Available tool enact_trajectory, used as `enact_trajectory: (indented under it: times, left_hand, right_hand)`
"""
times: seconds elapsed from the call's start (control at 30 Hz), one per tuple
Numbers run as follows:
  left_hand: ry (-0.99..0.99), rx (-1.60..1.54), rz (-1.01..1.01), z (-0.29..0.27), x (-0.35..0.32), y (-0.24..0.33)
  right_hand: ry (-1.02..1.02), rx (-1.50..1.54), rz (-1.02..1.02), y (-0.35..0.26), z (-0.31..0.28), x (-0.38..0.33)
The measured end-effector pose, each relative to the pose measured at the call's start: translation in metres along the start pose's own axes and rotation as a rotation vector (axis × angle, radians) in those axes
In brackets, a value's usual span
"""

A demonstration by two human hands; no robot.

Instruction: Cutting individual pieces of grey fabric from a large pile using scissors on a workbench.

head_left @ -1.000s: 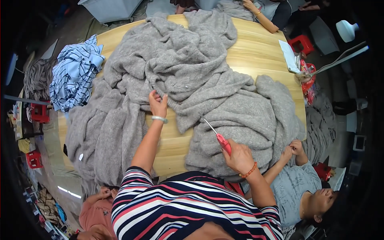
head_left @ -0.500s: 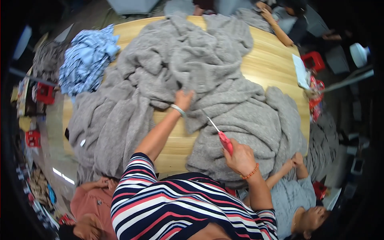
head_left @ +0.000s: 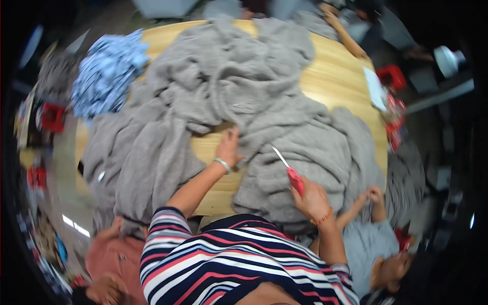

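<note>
A large heap of grey knitted fabric (head_left: 300, 147) spreads in folds over the wooden table (head_left: 325, 81). My left hand (head_left: 229, 149) lies low over the bare wood at the fabric's inner edge, fingers stretched forward and apart, with nothing seen in it. To its right, my right hand (head_left: 312, 199) is closed around a red-handled tool (head_left: 295, 180) with a thin, pointed metal shaft. The shaft points forward and left, above the grey folds. Blur hides whether the tool is a pair of snips or a hook.
A pile of blue striped cloth (head_left: 109, 73) lies at the table's far left. People sit close on both sides of me; a co-worker's arm (head_left: 351, 43) rests at the far right. Red stools (head_left: 390, 77) and more grey fabric (head_left: 406, 178) stand beyond the table edge.
My left hand has let go of the grey fabric and drawn back toward me, its fingers now extended. My right hand has shifted slightly right with the red-handled tool.
</note>
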State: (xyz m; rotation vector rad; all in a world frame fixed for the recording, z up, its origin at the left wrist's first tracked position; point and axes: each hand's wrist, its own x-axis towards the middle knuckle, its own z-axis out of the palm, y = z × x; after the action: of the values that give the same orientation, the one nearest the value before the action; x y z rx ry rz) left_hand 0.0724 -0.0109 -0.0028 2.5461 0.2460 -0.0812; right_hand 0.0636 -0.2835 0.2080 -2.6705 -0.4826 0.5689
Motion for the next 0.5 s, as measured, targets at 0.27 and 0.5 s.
enact_trajectory:
  times: [0.27, 0.5]
  left_hand:
    - [-0.031, -0.168, -0.029, 0.014, 0.045, -0.042]
    - [0.253, -0.994, 0.098, -0.124, 0.076, 0.040]
  right_hand:
    - [0.068, 0.098, 0.025, 0.007, 0.001, -0.022]
    - [0.180, 0.187, 0.041, 0.031, 0.005, -0.053]
